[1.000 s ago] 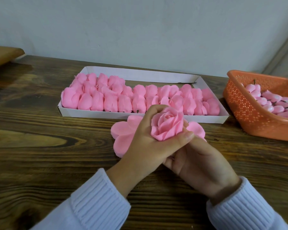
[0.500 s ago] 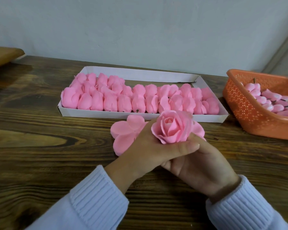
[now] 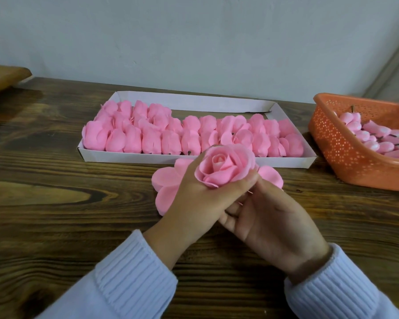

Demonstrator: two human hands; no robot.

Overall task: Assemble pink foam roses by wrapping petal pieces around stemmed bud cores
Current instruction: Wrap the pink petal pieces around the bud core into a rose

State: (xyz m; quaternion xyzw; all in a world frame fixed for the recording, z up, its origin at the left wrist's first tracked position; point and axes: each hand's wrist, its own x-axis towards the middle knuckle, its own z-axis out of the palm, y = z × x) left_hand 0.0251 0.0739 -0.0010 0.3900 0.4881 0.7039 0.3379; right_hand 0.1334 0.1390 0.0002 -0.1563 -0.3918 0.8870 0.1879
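Note:
My left hand (image 3: 198, 199) grips a pink foam rose (image 3: 225, 165) from below, thumb across its front and fingers behind it. The bloom faces up towards me, petals wrapped round the bud. My right hand (image 3: 270, 217) sits under and right of it, fingers curled towards the base; the stem is hidden there. A flat pink petal piece (image 3: 165, 183) lies on the table behind my hands, and one lobe (image 3: 271, 174) shows to the right.
A white cardboard tray (image 3: 235, 161) behind my hands holds several rows of finished pink roses (image 3: 189, 134). An orange perforated basket (image 3: 345, 153) at the right holds several stemmed bud cores (image 3: 366, 137). A wooden board edge (image 3: 3, 77) lies at the far left.
My left hand has lifted the rose a little and shifted it right, tilting the bloom more open towards me. My right hand stayed under the base.

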